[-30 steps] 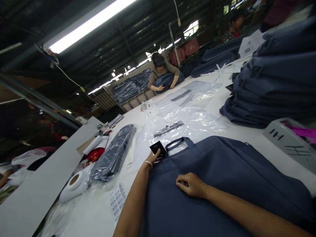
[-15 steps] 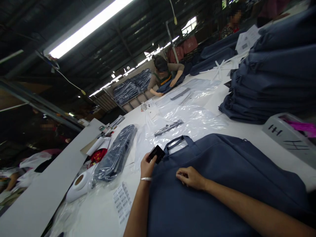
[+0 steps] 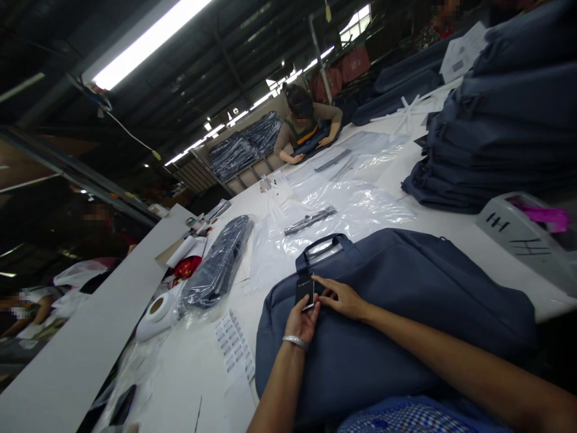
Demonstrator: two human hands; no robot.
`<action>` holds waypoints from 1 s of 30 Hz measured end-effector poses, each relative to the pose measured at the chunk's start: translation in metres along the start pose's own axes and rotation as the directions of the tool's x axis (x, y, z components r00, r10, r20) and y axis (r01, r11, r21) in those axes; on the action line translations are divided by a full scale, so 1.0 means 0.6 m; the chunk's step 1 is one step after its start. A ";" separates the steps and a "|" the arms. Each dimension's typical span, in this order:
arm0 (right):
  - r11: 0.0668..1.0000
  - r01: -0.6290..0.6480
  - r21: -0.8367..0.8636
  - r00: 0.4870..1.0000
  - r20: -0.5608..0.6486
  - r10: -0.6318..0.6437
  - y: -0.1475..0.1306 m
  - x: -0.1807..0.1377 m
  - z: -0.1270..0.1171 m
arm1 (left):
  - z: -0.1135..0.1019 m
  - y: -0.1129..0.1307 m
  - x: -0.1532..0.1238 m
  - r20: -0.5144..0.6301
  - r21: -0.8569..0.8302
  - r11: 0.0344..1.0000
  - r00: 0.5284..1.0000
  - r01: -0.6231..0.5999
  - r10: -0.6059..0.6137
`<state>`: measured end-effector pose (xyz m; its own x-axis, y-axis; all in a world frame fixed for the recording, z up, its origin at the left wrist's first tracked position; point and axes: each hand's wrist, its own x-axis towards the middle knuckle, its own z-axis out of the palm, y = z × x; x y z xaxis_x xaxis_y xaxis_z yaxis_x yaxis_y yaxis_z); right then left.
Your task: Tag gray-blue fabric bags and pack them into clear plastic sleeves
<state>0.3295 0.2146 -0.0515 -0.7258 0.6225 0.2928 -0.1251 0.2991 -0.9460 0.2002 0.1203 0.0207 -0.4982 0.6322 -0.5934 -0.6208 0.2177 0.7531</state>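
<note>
A navy blue bag [image 3: 383,355] lies flat on the table in front of me, its carry handle [image 3: 349,245] at the far side. Held in my left hand [image 3: 303,325], just below that handle, is a black hang tag [image 3: 304,288] with small pale lettering and a white edge. A silver bangle circles the left wrist. My right hand [image 3: 345,299] reaches in from the right over the bag. Its index finger is stretched to the tag's upper right edge and its thumb is apart, lower down, close to the left fingers.
Clear plastic bags [image 3: 356,207] cover the table beyond the bag. A plastic-wrapped bag [image 3: 220,261], a white roll [image 3: 155,316] and a barcode label sheet [image 3: 234,343] lie to the left. Stacked navy bags [image 3: 500,132] and a grey box [image 3: 523,240] stand right. A co-worker [image 3: 306,123] handles fabric opposite.
The hang tag has turned upright and come closer to the bag handle's base. My right hand has moved up to the tag, its curled index finger now stretched out. The view has shifted slightly.
</note>
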 end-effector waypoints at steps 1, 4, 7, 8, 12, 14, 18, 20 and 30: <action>0.999 -0.029 0.041 0.999 0.022 0.028 -0.003 0.003 0.000 | 0.003 -0.003 0.000 0.010 -0.002 1.000 1.000 0.015 -0.015; 0.984 -0.087 0.153 0.995 0.062 0.078 -0.009 0.009 0.001 | 0.006 -0.009 -0.008 0.059 0.049 0.997 0.996 0.059 -0.062; 0.971 -0.128 0.204 0.992 0.024 0.126 -0.005 0.013 0.006 | 0.001 -0.014 -0.034 0.146 0.211 0.970 0.977 0.123 -0.155; 0.965 -0.139 0.222 0.990 0.013 0.139 -0.002 0.013 0.007 | -0.001 -0.014 -0.045 0.177 0.287 0.951 0.969 0.116 -0.171; 0.967 -0.144 0.210 0.988 -0.032 0.154 0.007 0.016 0.011 | -0.007 0.009 -0.062 0.272 0.479 0.858 0.961 -0.183 0.053; 0.979 -0.118 0.165 0.989 -0.064 0.130 0.009 0.016 0.010 | -0.009 0.023 -0.047 0.386 0.582 0.646 0.867 -0.493 0.314; 0.996 -0.085 0.000 0.990 -0.115 0.084 0.007 0.011 0.005 | -0.022 0.013 0.008 0.641 0.680 0.086 0.647 -0.728 0.413; 0.987 -0.077 -0.140 0.987 -0.148 0.056 0.001 0.014 -0.003 | -0.034 -0.010 0.030 0.667 0.684 0.020 0.636 -0.729 0.388; 0.439 -0.095 -0.893 0.985 -0.021 0.171 -0.018 0.216 -0.116 | -0.063 -0.058 0.054 0.708 0.637 -0.087 0.537 -0.766 0.459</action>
<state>0.2838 0.3425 0.0066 -0.7222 0.6794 0.1293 0.6185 0.7182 -0.3190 0.1829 0.1049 -0.0353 -0.1238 0.9657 0.2282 0.8212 -0.0294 0.5699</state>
